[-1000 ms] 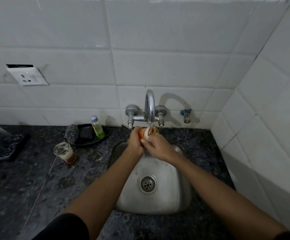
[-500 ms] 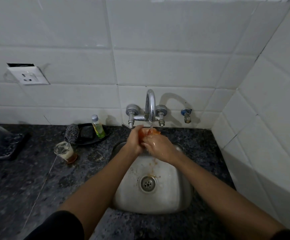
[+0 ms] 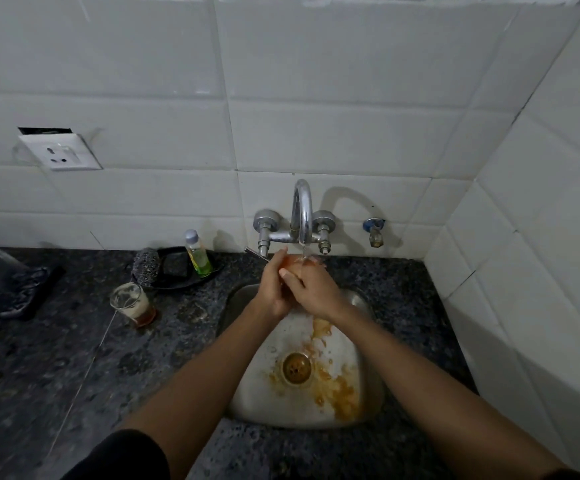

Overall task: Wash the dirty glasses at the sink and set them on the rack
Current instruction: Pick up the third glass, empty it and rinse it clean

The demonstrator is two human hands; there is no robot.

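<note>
Orange-tinted glass under the running tap, gripped by the left hand and right hand above the steel sink, where brown liquid pools. A second dirty glass stands on the dark counter, left.

You've got 2 glasses: 1 in your hands under the tap, 1 dirty glass on the counter. Also 1 soap bottle, 1 scrubber, 1 black tray. 1 sink, 1 wall socket.
</note>
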